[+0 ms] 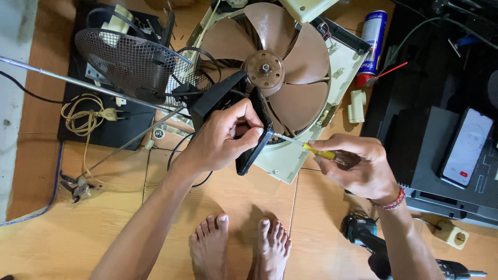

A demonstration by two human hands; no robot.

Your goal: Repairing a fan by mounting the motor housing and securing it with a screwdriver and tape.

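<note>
We see left hand (pixel 220 137) gripping black housing (pixel 228 111) over fan frame (pixel 290 155). Right hand (pixel 358 166) closed on screwdriver (pixel 306 147), tip at housing edge. Brown blades (pixel 280 62) behind. Spray can (pixel 372 44), phone (pixel 467 148), drill (pixel 384 249) lie nearby.

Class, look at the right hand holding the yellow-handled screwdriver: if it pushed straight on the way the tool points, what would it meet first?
The right hand aims its screwdriver leftward; its tip already seems to reach the black part held by the left hand, though depth is unclear.
</note>
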